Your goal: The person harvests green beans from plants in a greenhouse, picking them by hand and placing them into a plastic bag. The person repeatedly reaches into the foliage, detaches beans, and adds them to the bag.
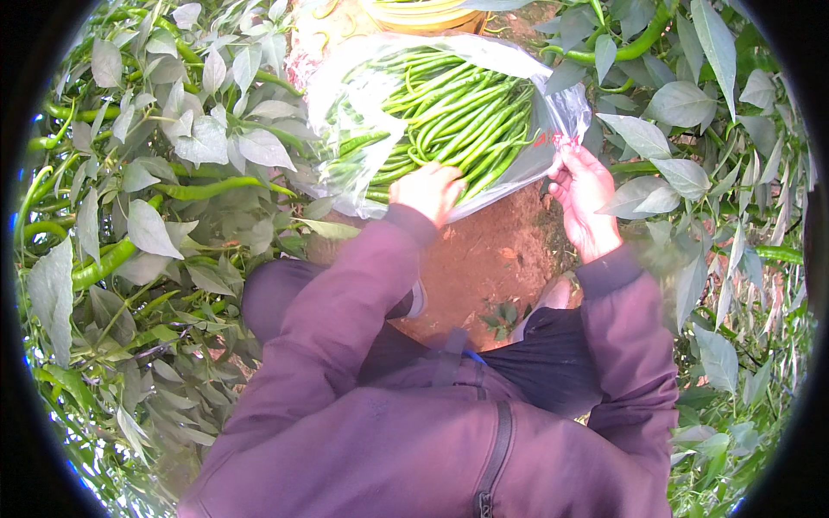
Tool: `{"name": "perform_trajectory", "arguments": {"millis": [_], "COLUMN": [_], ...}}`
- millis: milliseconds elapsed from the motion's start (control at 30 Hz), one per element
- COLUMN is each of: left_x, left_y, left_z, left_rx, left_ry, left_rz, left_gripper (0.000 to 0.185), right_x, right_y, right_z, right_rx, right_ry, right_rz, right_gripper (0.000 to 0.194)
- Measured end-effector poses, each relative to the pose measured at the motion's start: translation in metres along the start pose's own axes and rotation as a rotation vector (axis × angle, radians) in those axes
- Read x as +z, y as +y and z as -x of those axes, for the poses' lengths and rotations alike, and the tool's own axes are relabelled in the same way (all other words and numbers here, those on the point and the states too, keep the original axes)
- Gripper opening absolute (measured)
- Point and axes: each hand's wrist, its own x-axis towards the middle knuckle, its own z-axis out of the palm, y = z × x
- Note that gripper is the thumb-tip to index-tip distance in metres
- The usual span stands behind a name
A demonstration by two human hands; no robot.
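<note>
A clear plastic bag (pixel 499 194) lies on the ground in front of me, filled with long green chili peppers (pixel 466 110). My left hand (pixel 427 191) rests at the near edge of the peppers, its fingers curled down among them; whether it grips any is hidden. At the bag's right edge, my right hand (pixel 583 194) pinches the gathered plastic, which bears red printing, between thumb and fingers. Strong sunlight washes out the bag's upper left part.
Chili plants (pixel 207 142) with hanging green peppers crowd the left side, and more plants (pixel 680 103) stand close on the right. Beyond the bag is a yellow-orange container (pixel 427 16). Bare reddish soil (pixel 486 259) shows between my feet, with a small weed there.
</note>
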Motion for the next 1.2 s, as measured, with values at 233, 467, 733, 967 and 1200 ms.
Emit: {"name": "perform_trajectory", "arguments": {"millis": [233,467,733,967,1200], "left_x": [0.053,0.06,0.058,0.051,0.028], "left_y": [0.024,0.024,0.029,0.002,-0.015], "left_z": [-0.068,-0.082,-0.085,-0.089,-0.082], "left_rx": [0.104,0.17,0.185,-0.057,-0.044], "left_ry": [-0.122,-0.178,-0.162,0.109,0.189], "left_rz": [-0.262,-0.263,-0.246,-0.105,0.045], "left_gripper": [0.021,0.021,0.023,0.037,0.048], "right_x": [-0.002,0.0,0.002,0.001,-0.003], "right_y": [0.004,-0.001,-0.002,-0.002,-0.001], "right_z": [0.0,0.001,0.001,0.002,0.001], "right_rx": [0.007,0.012,0.009,0.011,0.004], "right_ry": [0.005,0.016,-0.006,0.022,-0.003], "right_rz": [-0.012,0.045,0.042,0.032,0.024], "right_gripper": [0.013,0.014,0.015,0.013,0.016]}}
